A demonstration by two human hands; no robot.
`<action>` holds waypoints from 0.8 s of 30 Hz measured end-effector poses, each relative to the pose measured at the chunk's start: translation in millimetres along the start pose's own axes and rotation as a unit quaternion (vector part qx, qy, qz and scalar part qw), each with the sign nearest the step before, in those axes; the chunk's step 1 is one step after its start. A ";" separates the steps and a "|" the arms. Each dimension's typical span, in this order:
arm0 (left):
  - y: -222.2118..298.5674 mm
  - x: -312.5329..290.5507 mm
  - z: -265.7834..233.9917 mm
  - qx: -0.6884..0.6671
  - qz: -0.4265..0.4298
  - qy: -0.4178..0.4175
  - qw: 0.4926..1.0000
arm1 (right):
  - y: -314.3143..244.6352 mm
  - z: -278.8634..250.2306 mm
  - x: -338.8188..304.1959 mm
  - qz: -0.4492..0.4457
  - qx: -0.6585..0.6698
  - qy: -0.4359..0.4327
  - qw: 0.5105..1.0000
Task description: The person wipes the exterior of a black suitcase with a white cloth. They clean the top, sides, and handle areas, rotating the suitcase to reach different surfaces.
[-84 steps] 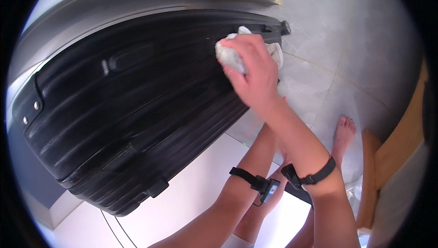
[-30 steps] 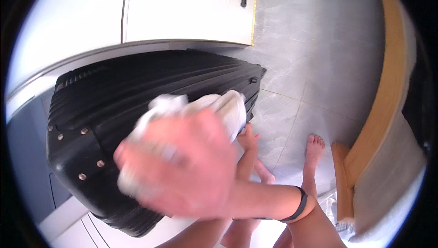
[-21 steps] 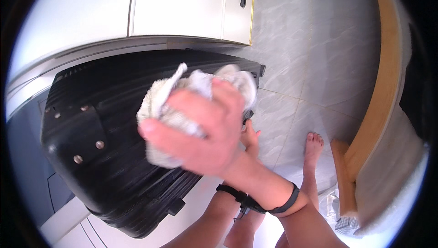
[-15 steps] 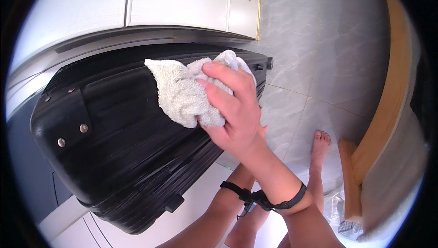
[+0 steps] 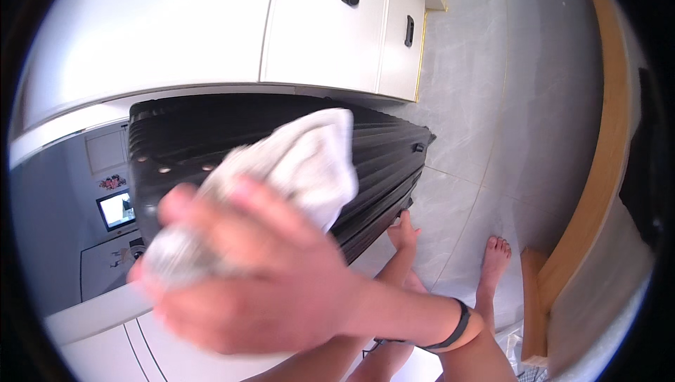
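A large black ribbed suitcase [image 5: 380, 146] with metal studs at its left end fills the space in front of me. My right hand [image 5: 260, 276], blurred by motion, is closed around a crumpled whitish cloth [image 5: 316, 164] above the suitcase's near left part. Folds of the cloth bulge out between the fingers and beyond them. My left forearm passes beneath the right one. At the suitcase's lower right edge, my left hand [image 5: 403, 233] grips it near a small black fitting, thumb sticking out; part of its fingers is hidden.
White cabinets [image 5: 316, 44] with black handles run along the far side. Grey tiled floor [image 5: 464, 129] lies to the right, bordered by a wooden frame [image 5: 598, 101]. A bare foot [image 5: 496, 255] and a clear plastic bag are low right; a lit screen [image 5: 118, 210] shows far left.
My right hand has swept the cloth left and nearer to me, off the suitcase's middle. My left hand, mostly hidden before, now shows at the edge. The view has shifted.
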State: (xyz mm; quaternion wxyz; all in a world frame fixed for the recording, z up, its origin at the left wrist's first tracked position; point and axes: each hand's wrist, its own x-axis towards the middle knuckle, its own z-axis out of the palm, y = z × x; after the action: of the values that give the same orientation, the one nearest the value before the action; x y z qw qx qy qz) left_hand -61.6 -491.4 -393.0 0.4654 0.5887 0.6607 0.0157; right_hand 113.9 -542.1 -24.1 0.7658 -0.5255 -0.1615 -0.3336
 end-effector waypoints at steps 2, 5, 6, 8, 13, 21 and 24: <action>1.1 -2.3 2.9 -0.014 0.016 0.013 1.000 | -20.7 12.5 8.6 -0.039 0.008 -0.051 0.998; 0.9 -0.2 2.2 -0.006 0.001 0.022 1.000 | -19.1 20.5 -10.9 -0.025 0.000 -0.069 0.997; -0.3 1.3 0.4 -0.008 0.008 0.010 1.000 | -9.0 13.5 -29.0 -0.066 0.002 -0.088 0.994; -3.5 5.7 -3.8 -0.002 0.008 -0.016 1.000 | 16.2 -6.0 -75.7 -0.151 -0.060 -0.120 0.979; -14.2 10.6 -12.1 -0.037 0.042 -0.014 0.998 | 84.7 -78.6 -200.2 0.026 -0.170 -0.182 0.968; -19.3 11.1 -3.1 -0.048 -0.004 -0.003 0.999 | 122.8 -87.4 -183.0 0.520 -0.187 0.087 0.829; -20.8 18.2 -5.1 -0.067 -0.037 0.002 0.997 | 53.0 -57.8 -137.4 0.432 -0.154 0.035 0.888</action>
State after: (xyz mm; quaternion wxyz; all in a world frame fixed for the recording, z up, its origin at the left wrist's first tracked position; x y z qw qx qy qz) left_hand -78.4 -480.7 -412.8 0.5022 0.5317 0.6806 0.0440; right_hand 44.3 -536.0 -166.0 0.7486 -0.6428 0.1622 -0.0083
